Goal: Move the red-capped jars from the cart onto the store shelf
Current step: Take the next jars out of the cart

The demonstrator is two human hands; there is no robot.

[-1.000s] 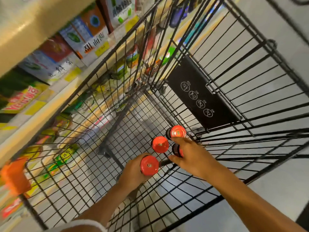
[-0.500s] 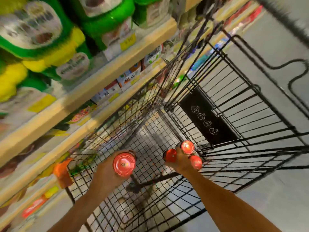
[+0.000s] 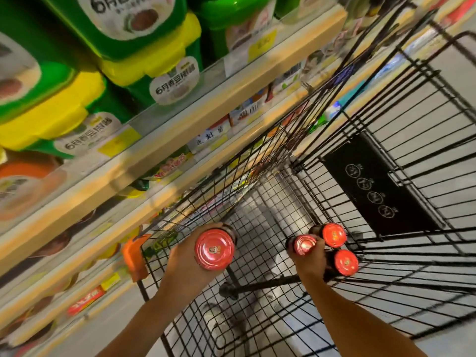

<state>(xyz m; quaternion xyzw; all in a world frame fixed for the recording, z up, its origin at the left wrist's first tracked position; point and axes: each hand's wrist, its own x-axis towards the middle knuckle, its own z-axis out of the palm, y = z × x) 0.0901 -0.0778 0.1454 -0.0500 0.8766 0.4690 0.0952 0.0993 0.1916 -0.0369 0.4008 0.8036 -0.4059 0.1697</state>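
Note:
My left hand [image 3: 184,266] grips one red-capped jar [image 3: 214,249], lifted above the left side of the black wire cart [image 3: 401,256]; its cap faces me. My right hand [image 3: 307,261] holds three smaller-looking red-capped jars together over the cart's middle: one cap [image 3: 304,244] between my fingers, one [image 3: 334,235] behind it, one [image 3: 346,262] to the right. The jars' dark bodies are mostly hidden by my hands. Store shelves [image 3: 180,124] rise on the left of the cart.
Green and yellow tubs [image 3: 144,42] fill the upper shelf; boxes and packets line the lower shelves. An orange corner bumper [image 3: 134,256] marks the cart's near-left corner. A black sign plate [image 3: 373,186] hangs on the cart's far wall. Grey floor lies to the right.
Both hands have risen out of the cart with the jars. My view has tilted up toward the shelves, and the left hand's jar has moved left, apart from the three in my right hand.

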